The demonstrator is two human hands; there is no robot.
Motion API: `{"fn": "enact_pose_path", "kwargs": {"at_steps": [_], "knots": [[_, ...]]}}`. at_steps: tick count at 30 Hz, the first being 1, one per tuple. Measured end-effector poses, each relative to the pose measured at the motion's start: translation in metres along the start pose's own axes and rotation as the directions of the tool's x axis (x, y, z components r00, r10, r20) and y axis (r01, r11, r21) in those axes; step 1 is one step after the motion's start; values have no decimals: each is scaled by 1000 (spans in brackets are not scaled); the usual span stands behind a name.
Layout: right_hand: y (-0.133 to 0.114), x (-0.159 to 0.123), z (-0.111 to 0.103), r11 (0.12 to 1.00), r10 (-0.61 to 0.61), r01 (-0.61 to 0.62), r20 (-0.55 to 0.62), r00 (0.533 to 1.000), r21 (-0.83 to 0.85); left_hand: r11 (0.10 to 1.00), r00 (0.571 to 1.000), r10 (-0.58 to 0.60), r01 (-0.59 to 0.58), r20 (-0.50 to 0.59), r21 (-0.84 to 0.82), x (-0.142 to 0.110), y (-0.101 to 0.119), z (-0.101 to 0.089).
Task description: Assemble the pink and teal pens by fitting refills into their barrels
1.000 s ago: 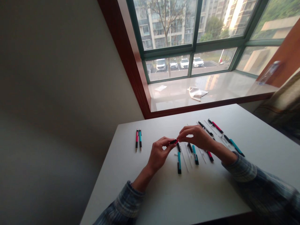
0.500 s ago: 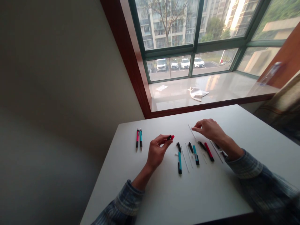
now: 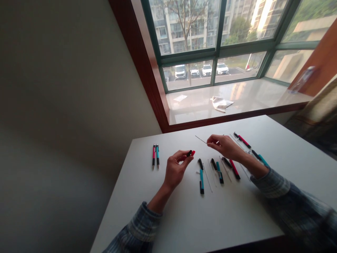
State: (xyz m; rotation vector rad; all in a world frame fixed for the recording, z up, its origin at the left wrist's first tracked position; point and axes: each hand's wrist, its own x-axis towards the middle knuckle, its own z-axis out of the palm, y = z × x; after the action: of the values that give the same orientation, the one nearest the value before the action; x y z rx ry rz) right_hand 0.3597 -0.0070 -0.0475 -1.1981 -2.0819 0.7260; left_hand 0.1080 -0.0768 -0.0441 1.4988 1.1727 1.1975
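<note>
Swung a slim pen refill [image 3: 200, 139] leftward since half a second ago, pinching one end in the closed fingertips of the right hand [image 3: 221, 144], likely to leave its length free. Gripping a black-and-red pen piece [image 3: 189, 153] between closed thumb and fingers of the left hand [image 3: 177, 169], red end outward, near the refill. Laid loose pen parts [image 3: 201, 180] along the white table [image 3: 184, 221], seemingly grouped by pen, with two whole pens [image 3: 153, 154] well apart at left, probably against mixing.

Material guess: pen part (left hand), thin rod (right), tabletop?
Pen part: probably plastic, solid red and black, sheen unclear. Thin rod: plastic or metal; straight, greyish, too small to judge finish. Tabletop: likely laminate or painted board; smooth, uniform white, satin-looking, soft shading.
</note>
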Motion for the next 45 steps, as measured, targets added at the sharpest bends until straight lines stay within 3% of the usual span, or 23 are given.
{"fn": "enact_pose_path", "kwargs": {"at_steps": [4, 8, 19, 25, 32, 35, 39, 42, 45], "knots": [[-14, 1, 1, 903, -36, 13, 44, 998, 430, 1000, 999, 11, -10, 38, -9, -2, -2, 2], [-27, -1, 6, 772, -8, -10, 25, 1000, 636, 1000, 998, -1, 1, 63, 1, -4, 0, 5], [-35, -4, 23, 773, -25, -35, 86, 996, 633, 998, 996, -39, 43, 82, -46, -3, -2, 5], [-35, -3, 15, 769, 43, -19, -21, 999, 639, 998, 997, -49, 52, 60, -35, -2, -1, 4], [-39, -4, 27, 774, -41, -13, 71, 997, 633, 996, 996, -55, 60, 77, -63, -2, 0, 5], [-33, -3, 22, 860, -98, 47, 74, 992, 508, 987, 994, -77, 87, 80, -134, -2, 0, 5], [-7, -1, -3, 998, -29, 33, -88, 996, 44, 950, 993, -117, 119, 23, -288, 0, 0, 4], [18, 0, -20, 961, 66, -105, -156, 986, -257, 893, 986, -154, 113, -59, -436, 0, 1, 2], [34, 0, -23, 895, 137, -195, -169, 976, -400, 832, 974, -207, 128, -88, -540, -1, 5, 2]]}}
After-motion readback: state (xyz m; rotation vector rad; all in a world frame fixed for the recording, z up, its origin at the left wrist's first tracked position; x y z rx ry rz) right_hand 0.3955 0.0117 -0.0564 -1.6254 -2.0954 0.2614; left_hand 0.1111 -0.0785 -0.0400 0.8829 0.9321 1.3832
